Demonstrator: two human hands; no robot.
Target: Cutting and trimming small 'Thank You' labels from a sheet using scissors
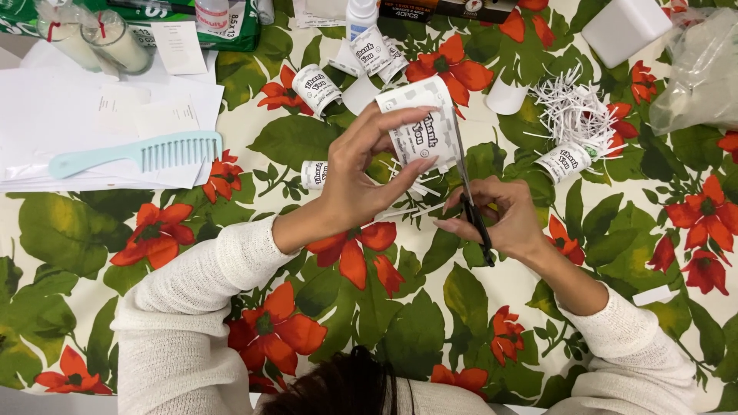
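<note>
Here the left hand (357,180) has its grip closed on a white printed paper sheet (419,123), thumb and fingertips pinching its lower edge and holding it up above the surface (430,307), which is covered in a cloth of red flowers and green leaves. Just beside it, the right hand (500,219) is closed around the black handles of a pair of scissors (469,196), whose blades run up along the right edge of the sheet, touching it. Thin white paper strips (415,204) lie on the cloth below the sheet, between the two hands. Several small rolled printed labels (317,88) are scattered around: some above the left hand, one (566,160) to the right near a heap of shredded white paper (573,107). Well to the left, a pale blue comb (142,156) rests on loose white sheets (100,115), with two wrapped candles in glasses (92,38) at the far corner. A white box (624,27) and a clear plastic bag (699,73) sit at the far right.
</note>
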